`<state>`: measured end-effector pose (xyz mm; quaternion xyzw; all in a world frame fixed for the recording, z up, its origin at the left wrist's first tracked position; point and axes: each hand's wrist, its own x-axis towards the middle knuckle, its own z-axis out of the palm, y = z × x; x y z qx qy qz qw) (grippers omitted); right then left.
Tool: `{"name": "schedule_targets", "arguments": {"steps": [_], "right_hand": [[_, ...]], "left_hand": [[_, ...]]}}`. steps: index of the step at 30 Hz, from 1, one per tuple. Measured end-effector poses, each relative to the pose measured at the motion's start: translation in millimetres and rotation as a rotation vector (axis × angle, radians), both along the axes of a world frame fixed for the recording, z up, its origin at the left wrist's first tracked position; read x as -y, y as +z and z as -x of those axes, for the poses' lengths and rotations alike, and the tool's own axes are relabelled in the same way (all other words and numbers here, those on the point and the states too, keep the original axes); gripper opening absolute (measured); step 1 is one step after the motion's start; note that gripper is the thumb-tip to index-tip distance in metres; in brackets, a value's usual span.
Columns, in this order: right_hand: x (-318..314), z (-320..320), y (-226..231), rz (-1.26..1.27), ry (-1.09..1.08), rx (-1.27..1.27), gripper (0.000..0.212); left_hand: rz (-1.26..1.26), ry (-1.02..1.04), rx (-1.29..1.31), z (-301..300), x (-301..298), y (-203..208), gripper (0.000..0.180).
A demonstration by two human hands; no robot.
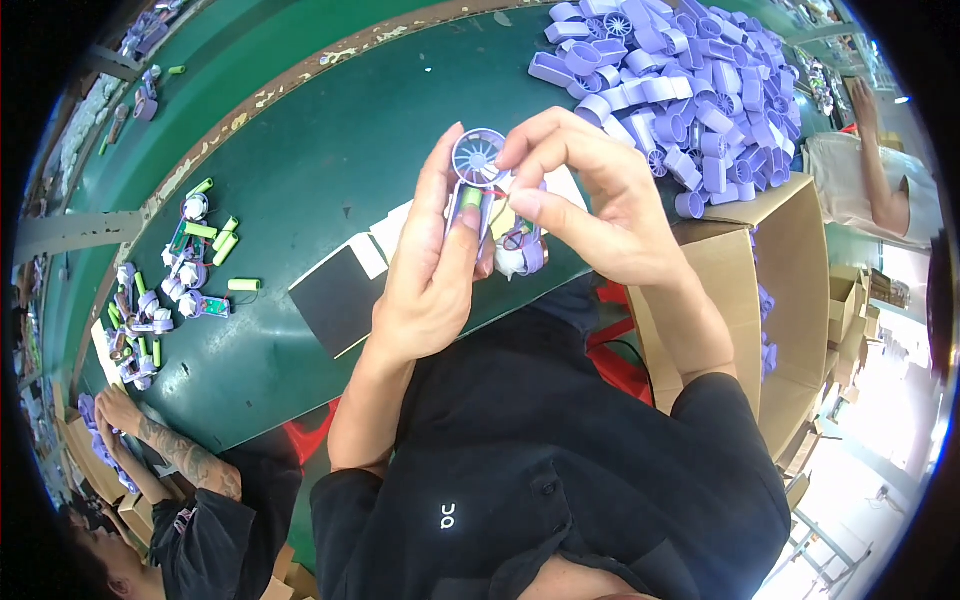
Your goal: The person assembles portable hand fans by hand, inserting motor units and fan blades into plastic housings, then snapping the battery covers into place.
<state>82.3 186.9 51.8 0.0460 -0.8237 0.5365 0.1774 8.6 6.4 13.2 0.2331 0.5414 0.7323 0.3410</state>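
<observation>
The left hand (425, 285) holds a purple housing (480, 158) near the centre of the frame, its round, spoked end pointing up and a green cell (471, 197) lying inside. The right hand (620, 205) has its fingertips at the right edge of this housing, beside thin wires (501, 196) — whether it pinches a wire, I cannot tell. The step in hand seems to be the fitting of cell and wires into the housing; the next move, I judge, calls for a steady left hold and a light right touch, so that no wire is trapped. Just below the right fingers is a white-and-purple part (518, 255). Toward the right, an open cardboard box (700, 300) has some purple pieces (767, 300) visible inside; its depth is hidden. Above it, loose purple housings (690, 90) make a big pile on the green table (270, 340). At left lie wired assemblies (190, 265) with green cells. Smaller cartons (845, 305) stand at far right — their contents I cannot make out.
</observation>
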Motion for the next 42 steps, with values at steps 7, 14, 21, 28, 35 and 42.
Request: {"name": "schedule_targets", "arguments": {"steps": [7,14,21,28,35,42], "right_hand": [[21,10,-10,0.181,-0.199,0.067,0.009],[27,12,-10,-0.269,-0.291,0.032,0.017],[33,16,-19,-0.34,-0.41,-0.108,0.028],[98,8,-92,-0.23,-0.016,0.154,0.028],[121,29,-100,-0.478,0.036,0.048,0.029],[121,30,-106,-0.751,0.176,0.046,0.026]], "left_hand": [[-0.002,-0.01,0.143,-2,3,-3,0.064],[0.019,-0.015,-0.149,-6,9,-21,0.066],[-0.118,0.216,-0.057,47,33,-33,0.061],[-0.182,0.293,0.009,76,78,-44,0.056],[-0.274,0.339,0.138,51,91,-74,0.055],[-0.201,0.404,0.156,37,97,-100,0.059]]}}
